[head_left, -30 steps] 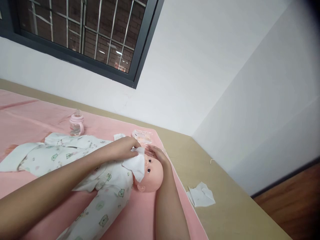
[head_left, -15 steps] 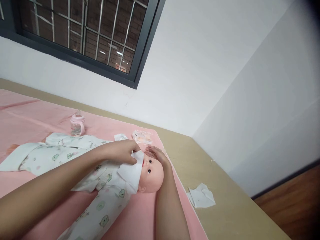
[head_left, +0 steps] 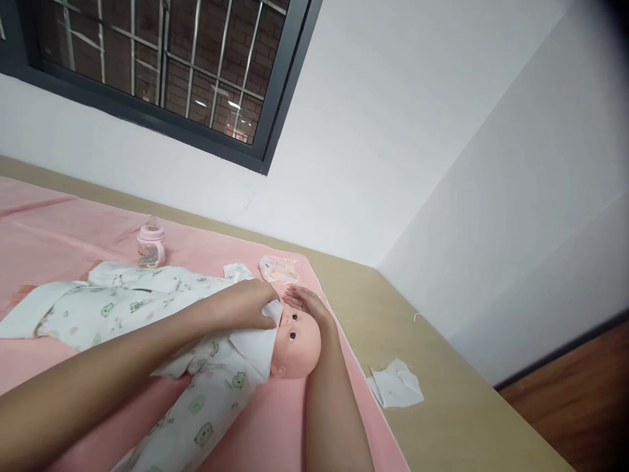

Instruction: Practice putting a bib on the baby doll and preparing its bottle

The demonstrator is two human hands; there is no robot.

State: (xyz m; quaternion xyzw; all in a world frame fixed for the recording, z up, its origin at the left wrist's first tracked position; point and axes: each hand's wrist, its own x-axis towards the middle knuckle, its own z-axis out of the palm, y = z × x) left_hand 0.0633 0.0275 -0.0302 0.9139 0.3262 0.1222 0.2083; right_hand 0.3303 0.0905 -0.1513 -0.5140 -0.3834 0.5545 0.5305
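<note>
White cloth (head_left: pixel 258 337) has shifted off the doll's lower face to its chin since a second ago, pinched in the left hand (head_left: pixel 253 303). The doll (head_left: pixel 302 344) lies face-up on a pink sheet (head_left: pixel 285 426); the right hand (head_left: pixel 307 303) is loosely spread beside its head, contact unclear. Lettering on the nearby packet (head_left: pixel 279 269) is too small to read, likewise the upright bottle's (head_left: pixel 152 244) reddish marking. The left forearm (head_left: pixel 132 357) blocks the torso. Crumpled tissue (head_left: pixel 397 385) sits on bare tabletop (head_left: pixel 373 295).
</note>
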